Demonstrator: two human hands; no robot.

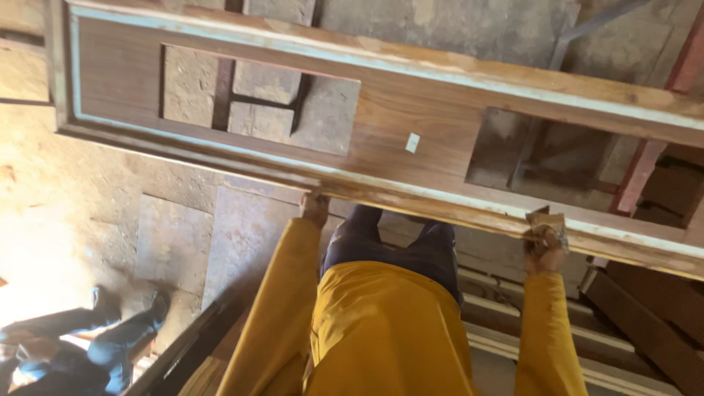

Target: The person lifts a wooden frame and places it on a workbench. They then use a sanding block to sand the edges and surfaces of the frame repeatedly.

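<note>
Legs of another person (95,341) in dark trousers and shoes lie at the lower left, on the dusty concrete floor (81,213), well apart from the work. Above them a long wooden door frame (389,136) with two rectangular cut-outs runs across the view, its long axis sloping from upper left down to lower right, its near edge pale and bare. The left hand (314,209), in a yellow sleeve, is pressed up against that near edge, about midway along the frame; its fingers are hidden behind the wood, so whether they curl round the edge cannot be told. Further right, the right hand (544,246) meets the same edge, fingers closed on a folded piece of sandpaper (550,224) held flat to the wood. The frame lies just beyond and above both hands, crosswise to the arms. Stacked timber planks (638,330) lie below at the right.
</note>
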